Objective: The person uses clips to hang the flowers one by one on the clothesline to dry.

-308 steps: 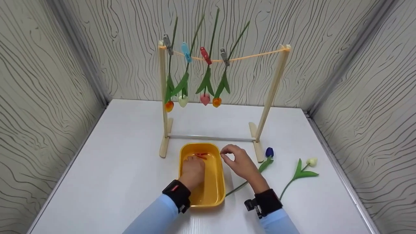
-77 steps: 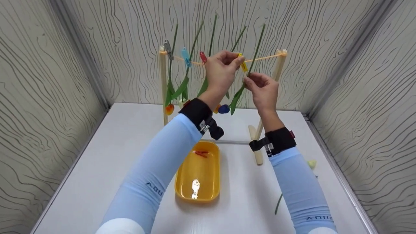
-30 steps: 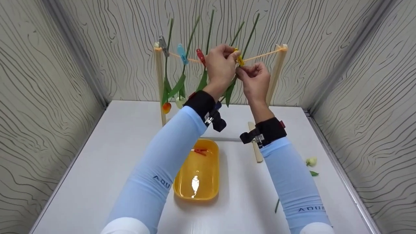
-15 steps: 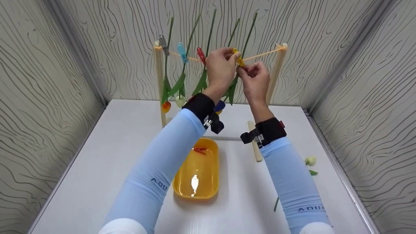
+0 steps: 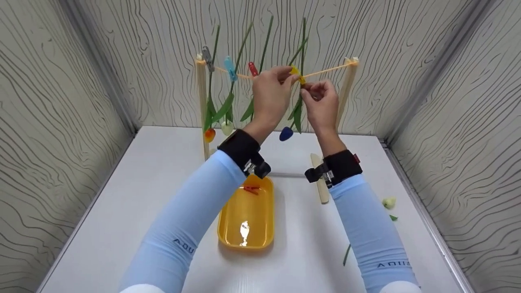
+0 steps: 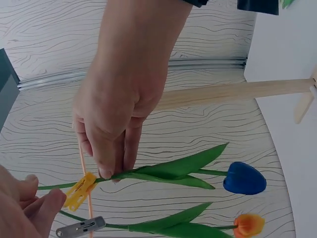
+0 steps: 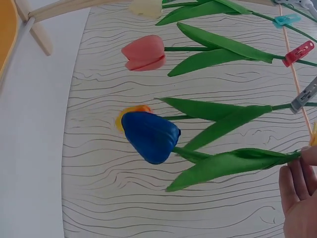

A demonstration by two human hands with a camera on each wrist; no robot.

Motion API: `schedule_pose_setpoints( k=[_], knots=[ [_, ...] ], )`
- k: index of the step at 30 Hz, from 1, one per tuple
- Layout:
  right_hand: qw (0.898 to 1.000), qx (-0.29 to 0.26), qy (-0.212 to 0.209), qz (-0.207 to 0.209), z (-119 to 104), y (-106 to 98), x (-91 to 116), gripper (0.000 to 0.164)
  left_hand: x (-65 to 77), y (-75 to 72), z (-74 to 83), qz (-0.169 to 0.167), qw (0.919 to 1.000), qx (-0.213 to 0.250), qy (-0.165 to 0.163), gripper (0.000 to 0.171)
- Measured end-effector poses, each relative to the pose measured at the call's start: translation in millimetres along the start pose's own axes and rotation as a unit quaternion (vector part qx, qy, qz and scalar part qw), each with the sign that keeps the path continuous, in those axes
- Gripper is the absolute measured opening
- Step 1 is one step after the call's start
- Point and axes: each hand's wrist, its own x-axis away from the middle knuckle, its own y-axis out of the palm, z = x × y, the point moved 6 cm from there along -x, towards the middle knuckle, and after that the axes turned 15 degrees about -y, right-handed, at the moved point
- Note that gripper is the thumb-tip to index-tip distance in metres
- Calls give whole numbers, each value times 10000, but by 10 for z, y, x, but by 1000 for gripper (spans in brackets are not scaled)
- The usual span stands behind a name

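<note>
My left hand (image 5: 270,95) pinches a yellow clothespin (image 6: 80,192) at the orange string (image 5: 325,71); the clothespin lies across the string and the stem of a blue tulip. Just below it, the fingers of my right hand (image 5: 323,103) pinch that stem, and the blue tulip (image 7: 151,137) hangs head down. Beside it an orange tulip (image 6: 249,225) hangs from a grey clothespin (image 6: 80,226). Farther left are a pink tulip (image 7: 144,52) under a red clothespin (image 7: 298,53), a white tulip (image 5: 227,128) under a light blue clothespin (image 5: 230,68), and another orange tulip (image 5: 210,134).
The string spans two wooden posts (image 5: 346,91). Before the rack stands a yellow tray (image 5: 266,240) with red clothespins (image 5: 252,189) inside. A white tulip (image 5: 389,202) lies on the table at right, partly hidden by my right arm.
My hands came up from the tray and table with the yellow clothespin and blue tulip. Over the last second the tulip's stem has swung more upright, and its head shows clear of my left wrist.
</note>
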Motion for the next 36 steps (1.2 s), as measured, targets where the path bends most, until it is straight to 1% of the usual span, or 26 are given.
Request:
schedule_pose_setpoints(
  k=[3,5,7,9,11,14,17,19,22,24,26,27,28,30,31,33,34,36],
  knots=[
    [9999,125,-36,22,21,-110,36,13,88,-89,-135,31,9998,146,120,31],
    [9997,206,-118,57,15,-207,86,13,164,-154,-275,71,9995,252,180,28],
    [9995,228,-199,99,-1,-313,167,13,253,-217,-442,94,9991,358,226,25],
    [9992,301,-243,93,-5,-412,280,13,351,-272,-630,133,9990,358,242,23],
    [9989,395,-253,36,8,-495,416,11,448,-315,-824,159,9990,348,210,22],
    [9981,562,-166,-163,84,-568,640,9,573,-355,-1103,158,9994,249,202,21],
    [9966,711,-24,-421,183,-581,863,8,671,-356,-1366,109,9998,80,143,22],
    [9952,781,36,-584,260,-551,1000,8,718,-333,-1538,42,10000,-58,62,22],
    [9933,808,104,-820,381,-444,1198,7,763,-257,-1808,-132,9993,-297,-184,22],
    [9913,820,192,-1011,473,-343,1340,7,789,-176,-2002,-341,9970,-503,-471,22],
    [9880,846,379,-1235,563,-238,1496,7,819,-74,-2208,-615,9915,-761,-853,23],
    [9862,848,488,-1336,605,-189,1573,6,838,-13,-2319,-801,9867,-899,-1095,23],
    [9841,847,586,-1446,645,-145,1648,6,862,49,-2431,-1007,9797,-1034,-1390,24],
    [9803,849,747,-1621,712,-77,1782,6,912,169,-2627,-1354,9633,-1314,-1907,27],
    [9789,861,775,-1685,734,-51,1834,6,930,225,-2704,-1484,9565,-1462,-2042,28],
    [9774,851,776,-1775,770,-8,1909,5,957,324,-2824,-1696,9450,-1730,-2199,30],
    [9766,863,761,-1818,790,9,1939,5,960,366,-2861,-1732,9430,-1850,-2157,31],
    [9757,873,718,-1879,819,32,1976,5,952,434,-2907,-1758,9424,-2041,-1984,30]
  ],
)
